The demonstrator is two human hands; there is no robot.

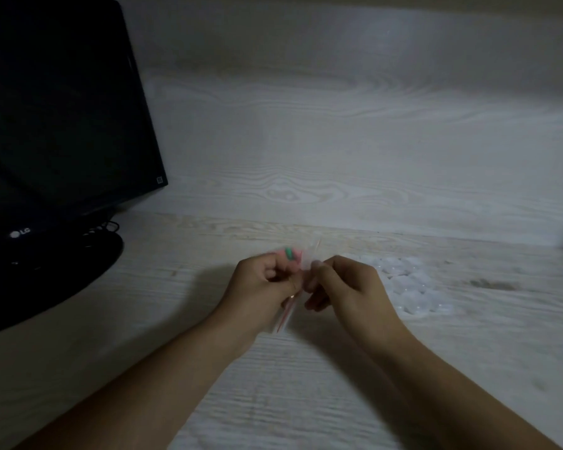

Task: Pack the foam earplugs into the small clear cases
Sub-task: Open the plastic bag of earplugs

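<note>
My left hand [267, 279] and my right hand [345, 284] meet above the middle of the table, both pinching a clear plastic bag [288, 315] with a red strip along its edge. A green foam earplug [290, 254] and something pink show at my left fingertips inside the bag's upper part. The bag hangs down between my wrists. A pile of small clear cases [410, 284] lies on the table just right of my right hand. The picture is dim and blurred.
A black LG monitor [56, 118] stands at the left on a round black base [46, 277] with cables behind it. The white wood-grain table [338, 384] meets a white wall panel at the back.
</note>
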